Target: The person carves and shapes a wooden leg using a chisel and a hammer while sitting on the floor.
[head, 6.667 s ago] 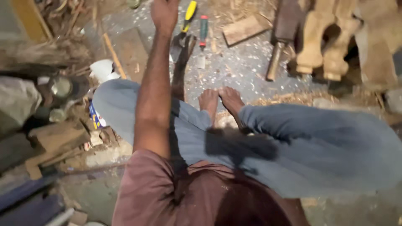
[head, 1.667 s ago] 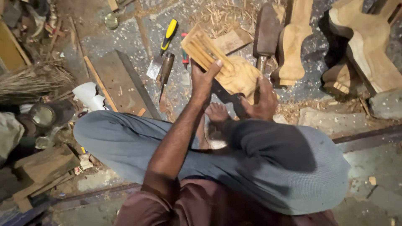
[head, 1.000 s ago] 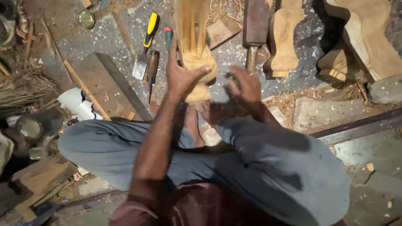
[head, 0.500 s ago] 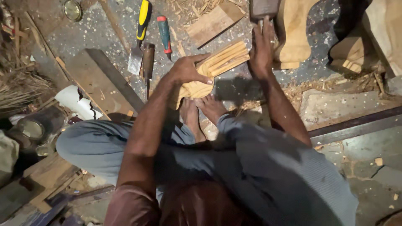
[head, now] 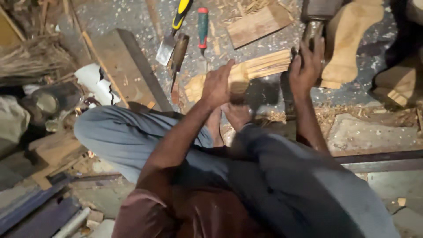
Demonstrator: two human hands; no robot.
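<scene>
Left hand (head: pixel 217 84) gripping carved wood piece (head: pixel 246 72), right hand (head: pixel 305 66) closing on mallet (head: pixel 313 22); risk: piece slipping onto bare feet (head: pixel 229 117).

The carved leg (head: pixel 246 72) is pale, raw, ridged wood; the chisel (head: pixel 169 37) has a dull metal blade (glossy yellow plastic handle); the floor (head: pixel 132 13) is rough and shaving-strewn.
</scene>
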